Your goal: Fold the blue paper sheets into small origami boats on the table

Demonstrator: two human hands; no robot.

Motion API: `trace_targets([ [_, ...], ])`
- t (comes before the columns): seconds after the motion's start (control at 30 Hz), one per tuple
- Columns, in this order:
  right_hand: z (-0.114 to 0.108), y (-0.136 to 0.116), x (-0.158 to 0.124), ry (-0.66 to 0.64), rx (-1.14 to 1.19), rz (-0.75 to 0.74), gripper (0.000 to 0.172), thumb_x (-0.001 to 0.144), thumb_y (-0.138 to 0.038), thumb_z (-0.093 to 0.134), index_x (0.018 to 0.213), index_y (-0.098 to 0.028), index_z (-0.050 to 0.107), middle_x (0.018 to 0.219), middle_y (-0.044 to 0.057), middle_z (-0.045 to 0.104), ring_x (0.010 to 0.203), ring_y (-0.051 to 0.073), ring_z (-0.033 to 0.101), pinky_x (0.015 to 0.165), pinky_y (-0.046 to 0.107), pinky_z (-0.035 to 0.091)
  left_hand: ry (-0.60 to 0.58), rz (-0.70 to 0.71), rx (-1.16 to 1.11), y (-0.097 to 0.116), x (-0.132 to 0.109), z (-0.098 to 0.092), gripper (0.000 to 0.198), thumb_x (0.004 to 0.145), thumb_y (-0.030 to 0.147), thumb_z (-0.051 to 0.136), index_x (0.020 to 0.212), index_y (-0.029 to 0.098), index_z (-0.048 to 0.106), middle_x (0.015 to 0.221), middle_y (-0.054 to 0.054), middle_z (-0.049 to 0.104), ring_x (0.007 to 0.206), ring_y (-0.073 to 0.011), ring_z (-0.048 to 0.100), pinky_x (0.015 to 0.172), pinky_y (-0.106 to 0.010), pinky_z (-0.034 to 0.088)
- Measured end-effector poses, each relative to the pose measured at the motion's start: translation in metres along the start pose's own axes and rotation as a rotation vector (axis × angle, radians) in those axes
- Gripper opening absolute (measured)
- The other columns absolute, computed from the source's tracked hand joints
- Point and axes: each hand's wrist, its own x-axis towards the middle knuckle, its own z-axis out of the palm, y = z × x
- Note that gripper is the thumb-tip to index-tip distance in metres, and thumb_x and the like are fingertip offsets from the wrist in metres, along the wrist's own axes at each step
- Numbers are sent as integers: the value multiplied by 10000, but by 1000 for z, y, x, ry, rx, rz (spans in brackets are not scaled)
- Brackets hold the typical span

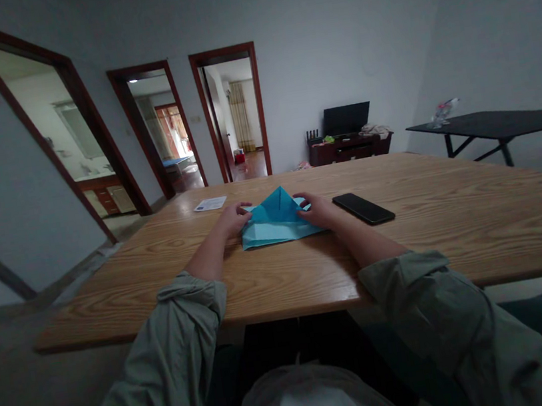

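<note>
A: Where does the single view look from?
B: From the person's head. It faces forward and down, over both sleeves (179,337) onto the wooden table (455,224).
A: How near?
B: Close. The left hand (234,220) and right hand (317,210) sit mid-frame, the doorways (230,111) far left and the black table (502,122) far right.

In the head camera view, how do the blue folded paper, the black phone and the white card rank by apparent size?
1. blue folded paper
2. black phone
3. white card, though it lies farther off, so its true size is unsure.
</note>
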Motion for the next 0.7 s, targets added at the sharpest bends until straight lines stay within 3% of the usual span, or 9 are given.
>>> trace_targets([
  [0.13,-2,-14,-6,34,-37,-126,728,719,-364,693,1389,-267,425,1149,72,612,895,190,610,799,286,455,25,65,-145,17,-2,1,454,689,278,709,1108,125,621,793,-41,637,614,-108,577,609,-248,473],
  [0.23,-2,-28,-10,85,-47,-213,877,677,-445,732,1442,-261,346,1301,118,515,1113,258,537,940,358,413,73,64,-277,39,-9,4,439,709,301,695,1099,117,614,827,-57,645,632,-116,606,628,-258,485],
  [0.33,0,-41,-13,124,-9,-242,980,653,-474,746,1476,-242,267,1389,138,428,1212,285,473,996,388,381,105,64,-463,61,-16,7,468,724,325,693,1142,151,576,937,-65,653,767,-141,644,733,-292,508],
  [0.5,-3,-64,-17,208,155,-258,818,768,-449,651,1462,-210,291,1308,123,520,1118,248,538,917,351,427,20,103,-664,87,-23,22,631,701,324,736,1268,257,468,1190,-71,596,1009,-201,617,816,-351,518],
  [0.6,-7,-74,-20,134,210,-244,619,831,-419,583,1385,-192,425,1063,75,655,899,192,603,808,295,451,-32,84,-644,95,-25,37,746,683,324,759,1341,275,413,1304,-108,535,1003,-217,615,776,-354,538],
  [0.7,-9,-76,-21,64,202,-240,493,872,-408,517,1304,-170,518,931,56,682,795,175,604,756,277,451,-46,85,-595,97,-26,48,757,708,339,735,1381,287,392,1365,-117,490,966,-212,620,731,-341,551],
])
